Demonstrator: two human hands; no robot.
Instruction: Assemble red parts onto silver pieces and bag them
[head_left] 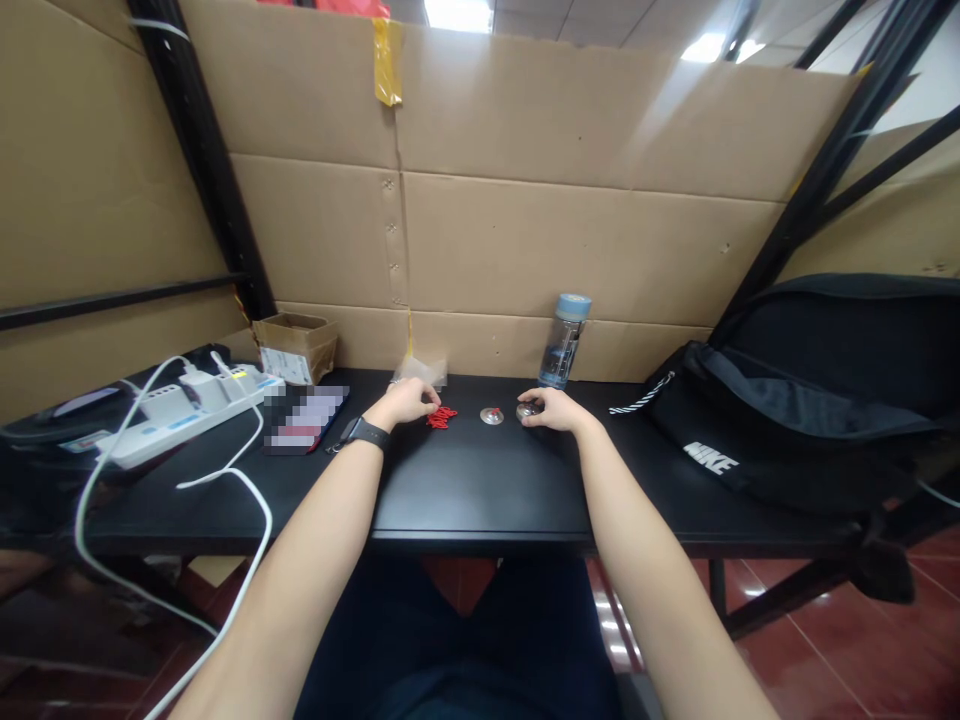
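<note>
Reaching just left of the red pieces (441,417) is the left hand (411,400); its grip's state I cannot tell. Right of these pieces lies a clear disc (490,418); farther right, the right hand (553,410) grasps a second disc (526,410), partly hidden.

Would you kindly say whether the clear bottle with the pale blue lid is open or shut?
Shut: the pale blue lid sits atop the clear bottle.
</note>
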